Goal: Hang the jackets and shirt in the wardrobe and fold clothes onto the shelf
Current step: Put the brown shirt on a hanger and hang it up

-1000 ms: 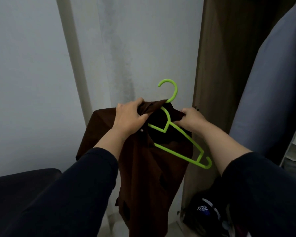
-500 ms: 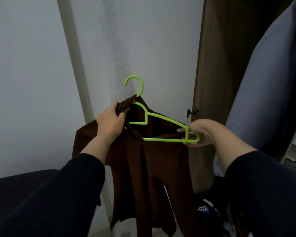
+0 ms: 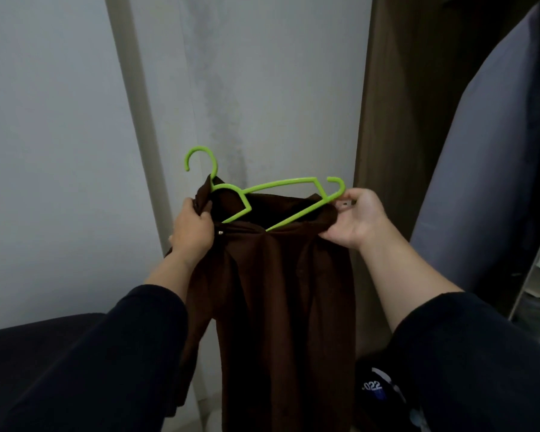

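Observation:
A dark brown shirt [image 3: 281,307] hangs down in front of me at the middle of the view, with a bright green plastic hanger [image 3: 281,194] partly inside its neck. My left hand [image 3: 194,232] grips the collar on the left, just under the hanger's hook. My right hand [image 3: 354,218] pinches the shirt's right shoulder fabric beside the hanger's right end, which sticks out above the cloth. The hanger's left arm is hidden inside the shirt.
A brown wardrobe door [image 3: 396,120] stands open at the right, with a grey-blue garment [image 3: 487,169] hanging beyond it. The white wall [image 3: 60,151] fills the left. A dark seat [image 3: 28,353] lies lower left, and a dark bag [image 3: 378,388] sits on the floor.
The hanger's right end has risen and tilted up. My right hand moved up and right from the hanger's tip to the shirt's shoulder fabric. The shirt now hangs straighter.

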`<act>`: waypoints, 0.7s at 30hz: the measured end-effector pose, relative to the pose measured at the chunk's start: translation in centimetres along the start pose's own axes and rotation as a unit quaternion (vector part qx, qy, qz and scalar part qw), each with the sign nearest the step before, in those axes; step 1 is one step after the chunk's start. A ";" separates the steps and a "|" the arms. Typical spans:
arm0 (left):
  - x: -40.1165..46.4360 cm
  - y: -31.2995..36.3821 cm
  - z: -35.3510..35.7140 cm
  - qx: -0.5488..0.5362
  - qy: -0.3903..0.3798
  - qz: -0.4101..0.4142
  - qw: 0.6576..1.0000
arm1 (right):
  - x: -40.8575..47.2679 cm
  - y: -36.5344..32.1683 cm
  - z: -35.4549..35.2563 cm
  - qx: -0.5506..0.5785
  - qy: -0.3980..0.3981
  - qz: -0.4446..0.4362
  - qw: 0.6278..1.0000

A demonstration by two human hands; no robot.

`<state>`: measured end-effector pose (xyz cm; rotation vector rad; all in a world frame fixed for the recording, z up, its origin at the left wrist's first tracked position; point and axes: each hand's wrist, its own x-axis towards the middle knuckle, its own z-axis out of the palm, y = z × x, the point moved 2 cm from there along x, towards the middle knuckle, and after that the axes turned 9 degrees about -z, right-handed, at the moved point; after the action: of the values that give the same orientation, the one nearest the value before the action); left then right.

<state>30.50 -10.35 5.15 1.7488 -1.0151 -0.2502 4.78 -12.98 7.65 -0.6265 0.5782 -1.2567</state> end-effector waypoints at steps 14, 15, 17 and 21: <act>0.0 1.1 -0.6 0.074 0.044 0.040 0.995 | 0.5 -0.7 0.2 -0.026 -0.001 -0.045 0.999; 0.2 1.2 -0.8 0.078 0.054 0.039 0.995 | 0.4 -0.7 0.3 -0.018 -0.019 -0.042 0.999; 0.6 1.2 -1.2 0.084 0.069 0.038 0.993 | 0.4 -0.8 0.4 -0.021 -0.029 -0.041 0.999; 1.0 1.2 -1.3 0.088 0.077 0.039 0.992 | 0.6 -0.7 1.2 -0.020 -0.025 -0.061 0.998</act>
<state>31.32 -10.31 7.04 1.8515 -1.0149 0.0240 5.25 -13.52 8.96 -0.7340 0.5313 -1.3429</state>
